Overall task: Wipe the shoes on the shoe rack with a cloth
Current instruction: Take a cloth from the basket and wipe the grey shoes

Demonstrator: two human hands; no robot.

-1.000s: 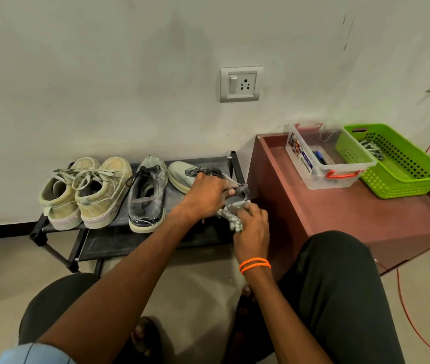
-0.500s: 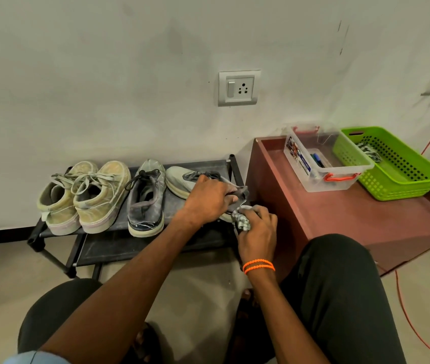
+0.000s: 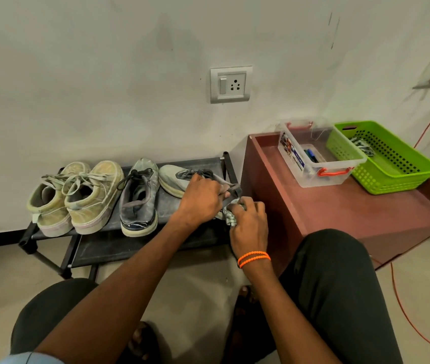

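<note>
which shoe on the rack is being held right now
The rightmost shoe, pale-toed and turned sideways: the left hand grips it. The other three stand untouched.

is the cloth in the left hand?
No, the right hand grips the bunched cloth, while the left hand holds the grey shoe on the rack.

Shoe heel behind hands

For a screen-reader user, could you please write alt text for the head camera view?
A seated person's left hand grips the rightmost grey shoe on a low black shoe rack while the right hand holds a cloth to its heel. Three more shoes stand alongside.
</note>
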